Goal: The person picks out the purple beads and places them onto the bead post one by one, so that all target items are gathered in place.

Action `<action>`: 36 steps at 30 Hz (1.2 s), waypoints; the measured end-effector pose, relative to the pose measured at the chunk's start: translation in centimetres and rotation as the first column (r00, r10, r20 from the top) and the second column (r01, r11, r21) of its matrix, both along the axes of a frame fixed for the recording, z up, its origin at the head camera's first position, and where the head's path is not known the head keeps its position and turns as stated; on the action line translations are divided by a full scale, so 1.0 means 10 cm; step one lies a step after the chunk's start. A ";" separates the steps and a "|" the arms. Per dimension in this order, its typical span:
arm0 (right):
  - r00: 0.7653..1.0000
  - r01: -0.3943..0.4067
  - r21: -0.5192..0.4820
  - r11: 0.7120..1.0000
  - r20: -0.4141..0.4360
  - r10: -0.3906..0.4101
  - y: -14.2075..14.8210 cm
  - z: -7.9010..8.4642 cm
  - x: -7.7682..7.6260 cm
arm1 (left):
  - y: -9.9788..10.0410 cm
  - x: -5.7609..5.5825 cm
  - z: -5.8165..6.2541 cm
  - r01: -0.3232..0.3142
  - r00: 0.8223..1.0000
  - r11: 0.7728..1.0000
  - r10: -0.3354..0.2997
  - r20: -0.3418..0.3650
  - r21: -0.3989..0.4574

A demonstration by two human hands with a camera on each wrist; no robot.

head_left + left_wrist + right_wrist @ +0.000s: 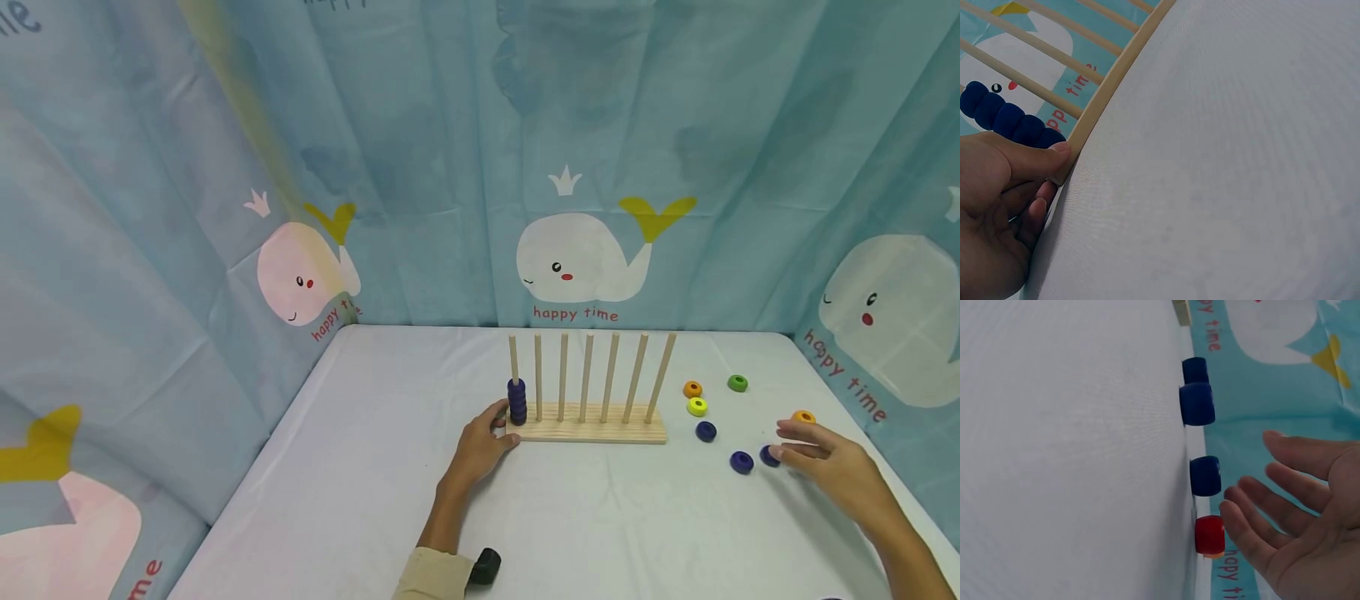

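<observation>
A wooden peg stand (592, 430) with a row of upright pegs stands mid-table. A stack of dark blue beads (517, 402) sits on its leftmost peg. My left hand (478, 450) grips the left end of the base, its thumb (1054, 159) against the front edge. At the right, my right hand (840, 475) hovers with spread fingers, holding nothing, over loose beads. Nearest its fingertips lies a dark blue bead (768, 456), with another blue bead (742, 462) left of it. A red bead (1210, 535) shows in the right wrist view; the hand hides it in the head view.
More loose beads lie right of the stand: blue (706, 431), yellow (697, 407), orange (692, 389), green (738, 383) and another orange one (804, 417). A whale-print curtain (450, 167) borders the white table (360, 467). A black object (486, 567) is by the left sleeve.
</observation>
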State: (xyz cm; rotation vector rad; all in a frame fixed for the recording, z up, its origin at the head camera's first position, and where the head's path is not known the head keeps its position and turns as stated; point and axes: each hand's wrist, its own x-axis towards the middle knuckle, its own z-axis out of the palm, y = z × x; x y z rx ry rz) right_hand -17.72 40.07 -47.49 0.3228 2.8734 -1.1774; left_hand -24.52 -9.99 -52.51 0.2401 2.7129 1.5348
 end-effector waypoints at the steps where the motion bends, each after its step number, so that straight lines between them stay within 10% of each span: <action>1: 1.000 -0.006 0.006 1.000 0.007 0.006 0.00 0.00 -0.01 | 0.00 0.00 0.00 -0.001 1.000 1.000 0.001 0.001 0.001; 36: 0.982 -0.167 0.100 0.981 0.107 0.156 -0.04 -0.12 -0.10 | 0.00 0.01 0.01 0.000 1.000 1.000 0.000 -0.002 -0.013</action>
